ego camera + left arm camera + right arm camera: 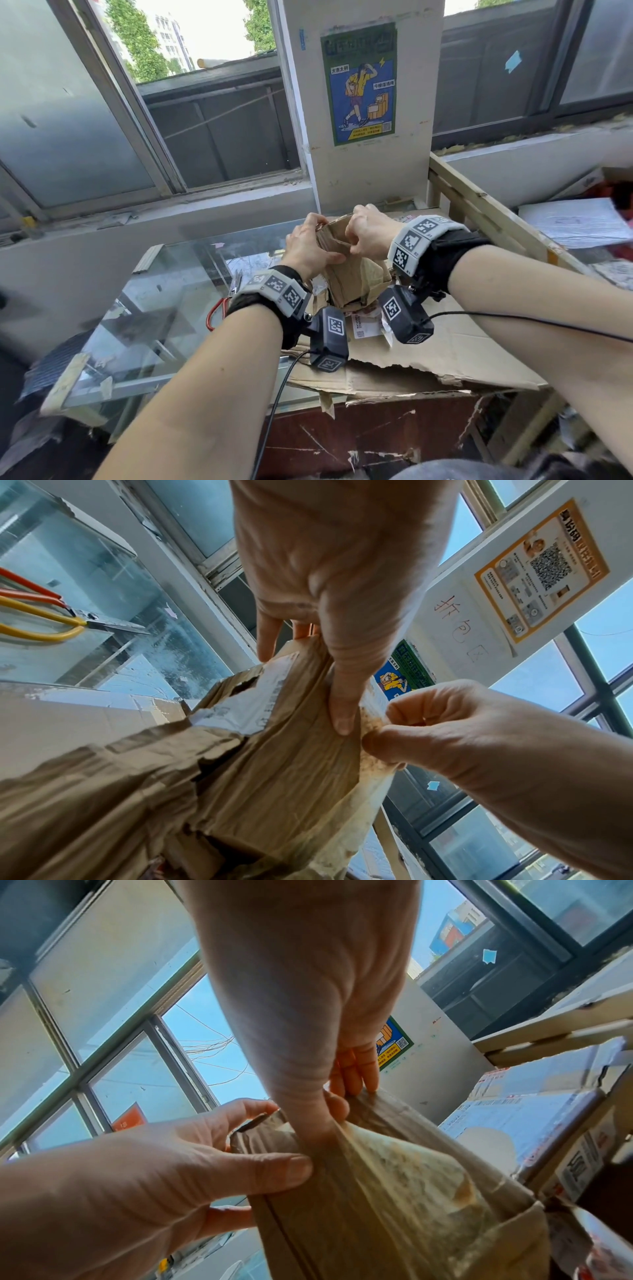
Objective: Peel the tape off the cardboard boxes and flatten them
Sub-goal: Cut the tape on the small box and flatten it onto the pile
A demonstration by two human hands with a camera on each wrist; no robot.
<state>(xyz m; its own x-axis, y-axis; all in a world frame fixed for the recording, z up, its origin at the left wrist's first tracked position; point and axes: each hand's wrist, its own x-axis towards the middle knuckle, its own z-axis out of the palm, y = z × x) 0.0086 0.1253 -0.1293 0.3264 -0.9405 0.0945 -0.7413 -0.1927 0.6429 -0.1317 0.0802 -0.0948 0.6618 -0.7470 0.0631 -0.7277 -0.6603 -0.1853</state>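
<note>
A small crumpled brown cardboard box [356,277] stands upright on flattened cardboard in front of me. My left hand [317,243] grips its upper left side, its thumb [342,710] pressed on the near face and the fingers wrapped over the far edge. My right hand [359,240] pinches a strip of clear yellowish tape [411,1172] at the box's top right corner. The tape [371,775] is partly lifted off the side and stretches taut from the pinch down the box. A torn white label [240,712] clings to the left face.
The box rests on a large torn sheet of flattened cardboard [445,349] over a red-brown table. Scissors [214,313] lie on the glass top [154,308] to the left. A wooden frame [479,212] and stacked papers [575,222] stand right. A pillar with a poster [363,85] rises behind.
</note>
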